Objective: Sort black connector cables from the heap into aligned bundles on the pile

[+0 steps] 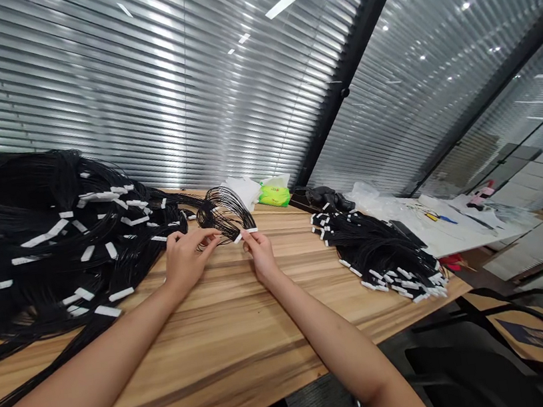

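Note:
A bundle of thin black cables [228,203] arches up from the wooden table in front of me. White connectors sit on its ends. My right hand [261,251] pinches the white connector [245,233] at the right end of the arch. Left of it, my left hand [190,254] has thumb and forefinger brought together at the cables' lower strands. What exactly lies between those fingertips is too small to make out. Both forearms reach in from the bottom of the view.
A large heap of black cables with white connectors [59,240] covers the table's left side. Another cable pile [383,248] lies to the right. Behind are a green tissue pack [274,192] and blinds. A white table [438,240] and a black chair [471,371] stand right.

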Tool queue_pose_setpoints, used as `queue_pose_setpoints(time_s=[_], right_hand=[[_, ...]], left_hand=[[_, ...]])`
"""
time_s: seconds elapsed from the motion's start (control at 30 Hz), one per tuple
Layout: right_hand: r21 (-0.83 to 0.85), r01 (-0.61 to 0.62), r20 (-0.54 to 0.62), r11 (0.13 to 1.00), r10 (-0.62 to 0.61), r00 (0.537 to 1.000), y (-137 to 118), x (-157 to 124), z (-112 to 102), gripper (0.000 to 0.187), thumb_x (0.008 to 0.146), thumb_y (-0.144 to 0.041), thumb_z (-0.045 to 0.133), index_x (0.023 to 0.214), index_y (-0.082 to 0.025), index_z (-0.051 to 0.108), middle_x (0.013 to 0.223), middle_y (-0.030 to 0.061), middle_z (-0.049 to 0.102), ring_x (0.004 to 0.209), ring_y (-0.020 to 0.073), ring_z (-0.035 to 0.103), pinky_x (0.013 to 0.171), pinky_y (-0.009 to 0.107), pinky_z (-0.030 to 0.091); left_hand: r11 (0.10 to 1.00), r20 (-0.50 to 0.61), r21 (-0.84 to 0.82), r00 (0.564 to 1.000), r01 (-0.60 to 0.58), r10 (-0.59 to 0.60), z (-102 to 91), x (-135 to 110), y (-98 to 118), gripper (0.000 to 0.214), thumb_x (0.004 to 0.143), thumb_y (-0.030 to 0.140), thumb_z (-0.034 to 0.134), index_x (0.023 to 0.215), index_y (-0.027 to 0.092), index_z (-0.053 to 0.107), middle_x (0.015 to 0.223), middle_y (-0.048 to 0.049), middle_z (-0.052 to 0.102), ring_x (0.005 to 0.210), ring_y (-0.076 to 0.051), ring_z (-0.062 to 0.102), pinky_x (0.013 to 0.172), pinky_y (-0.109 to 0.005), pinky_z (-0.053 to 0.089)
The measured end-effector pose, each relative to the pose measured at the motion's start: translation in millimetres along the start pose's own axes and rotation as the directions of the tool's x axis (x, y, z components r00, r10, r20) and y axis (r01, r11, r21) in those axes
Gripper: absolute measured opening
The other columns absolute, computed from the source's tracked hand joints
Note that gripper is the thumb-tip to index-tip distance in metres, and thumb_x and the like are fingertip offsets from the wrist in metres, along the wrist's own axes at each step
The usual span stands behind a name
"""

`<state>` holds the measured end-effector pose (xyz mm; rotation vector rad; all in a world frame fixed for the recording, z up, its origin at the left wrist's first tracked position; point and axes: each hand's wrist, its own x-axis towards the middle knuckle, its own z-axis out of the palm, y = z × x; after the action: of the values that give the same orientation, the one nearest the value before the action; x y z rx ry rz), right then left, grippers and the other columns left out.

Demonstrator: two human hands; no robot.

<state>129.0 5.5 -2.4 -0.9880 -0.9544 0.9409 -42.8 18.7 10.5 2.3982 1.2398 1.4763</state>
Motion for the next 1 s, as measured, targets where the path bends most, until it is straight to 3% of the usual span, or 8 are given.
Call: queue_pose_setpoints(time_s=[0.13,0.8,1.0], right_hand=[[-0.023,0.017,0.015,1.0,-0.017,1.0,-1.6,-1.4,1.4,0.032,0.067,-0.048,0.071,0.061,-0.018,0.06,0.05,-0.0056,0.043,0.051,0.0094,0.034,0.052,0.025,0.028],[-0.082,0.042,0.044,0.996,-0.039,0.998,-3.4,-3.2,2.0,0.033,0.067,-0.048,0.07,0.057,-0.019,0.058,0.05,-0.005,0.042,0.052,0.0101,0.034,0.053,0.025,0.029],[-0.098,0.038,0.032,0.994,-0.035,0.999,-2.7,-2.5,1.2,0.035,0.066,-0.053,0.071,0.062,-0.019,0.061,0.051,-0.0049,0.042,0.053,0.0104,0.034,0.052,0.025,0.029]], left_hand=[[1.0,0.016,0.011,1.0,-0.001,0.001,-0.7,0.2,0.4,0.014,0.089,0.036,0.058,0.088,0.025,0.067,0.082,0.0027,0.071,0.072,-0.014,0.061,0.078,-0.035,0.031],[1.0,0.046,-0.01,0.999,0.025,-0.025,0.7,0.7,0.9,0.017,0.087,0.04,0.059,0.09,0.026,0.067,0.076,0.0028,0.067,0.062,-0.013,0.056,0.079,-0.034,0.035],[0.999,0.117,0.035,0.993,0.03,-0.034,1.0,1.1,0.9,0.017,0.089,0.039,0.055,0.089,0.026,0.066,0.076,0.0018,0.067,0.066,-0.015,0.057,0.078,-0.034,0.034]])
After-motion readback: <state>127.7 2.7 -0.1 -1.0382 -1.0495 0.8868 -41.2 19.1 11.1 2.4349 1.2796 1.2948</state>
